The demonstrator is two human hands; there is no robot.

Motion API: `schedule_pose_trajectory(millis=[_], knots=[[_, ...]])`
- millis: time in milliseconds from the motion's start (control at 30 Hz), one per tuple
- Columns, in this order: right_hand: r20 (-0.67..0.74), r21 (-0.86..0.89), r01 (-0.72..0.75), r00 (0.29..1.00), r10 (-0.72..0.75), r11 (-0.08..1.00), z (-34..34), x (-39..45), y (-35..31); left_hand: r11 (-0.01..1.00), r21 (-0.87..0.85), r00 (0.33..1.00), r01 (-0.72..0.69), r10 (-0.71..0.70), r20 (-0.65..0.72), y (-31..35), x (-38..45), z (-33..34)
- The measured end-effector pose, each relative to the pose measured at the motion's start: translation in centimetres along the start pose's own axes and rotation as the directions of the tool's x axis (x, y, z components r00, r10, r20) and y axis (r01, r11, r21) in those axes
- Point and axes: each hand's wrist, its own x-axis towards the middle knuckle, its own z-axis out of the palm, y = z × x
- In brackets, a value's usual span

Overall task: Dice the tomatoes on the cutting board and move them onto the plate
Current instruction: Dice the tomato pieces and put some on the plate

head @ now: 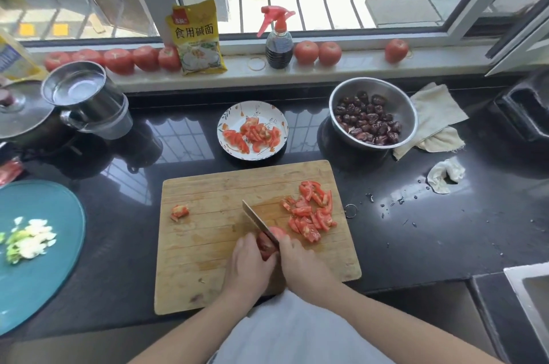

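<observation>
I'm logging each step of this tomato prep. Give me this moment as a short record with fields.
left hand: left hand holds the tomato piece on the cutting board
right hand: right hand grips the knife, blade on the piece
cut on board: diced pile at right, one chunk at left
plate: floral plate behind the board, already holding cut tomato
stage: cutting underway, pile not yet moved

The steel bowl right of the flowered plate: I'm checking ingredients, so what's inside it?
The round steel bowl holds a heap of dark wrinkled dried fruits, probably red dates, piled toward its near side. The bowl's bottom beneath them is covered, so anything underneath cannot be seen.
</observation>
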Motion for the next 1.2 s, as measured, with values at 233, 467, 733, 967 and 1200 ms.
schedule_pose_trajectory(millis=[233, 467, 733, 967, 1200], knots=[[-0.024, 0.052, -0.045, 0.999, 0.046, 0.998, -0.3, 0.2, -0.4, 0.998, -0.062, 0.998, -0.007, 0.010, 0.054, 0.5, -0.2, 0.2], [-0.030, 0.245, -0.083, 0.995, 0.093, 0.966, -2.3, -2.3, 1.7, 1.000, 0.005, 0.994, 0.011, -0.011, 0.106, -3.7, 2.2, -5.1], [-0.220, 0.316, -0.139, 0.951, 0.215, 0.938, -4.2, -4.5, 3.2, 0.811, 0.521, 0.962, -0.266, 0.191, 0.194, -0.5, 1.6, -3.9], [-0.192, 0.256, -0.194, 0.950, 0.246, 0.947, -4.0, -6.8, 4.2, 0.897, 0.356, 0.964, -0.260, 0.223, 0.143, 3.6, 2.3, 1.9], [0.038, 0.218, -0.219, 0.976, 0.216, 0.951, -2.3, -5.8, 4.0, 0.820, 0.387, 0.881, -0.421, 0.268, 0.389, 0.0, 3.3, -3.3]])
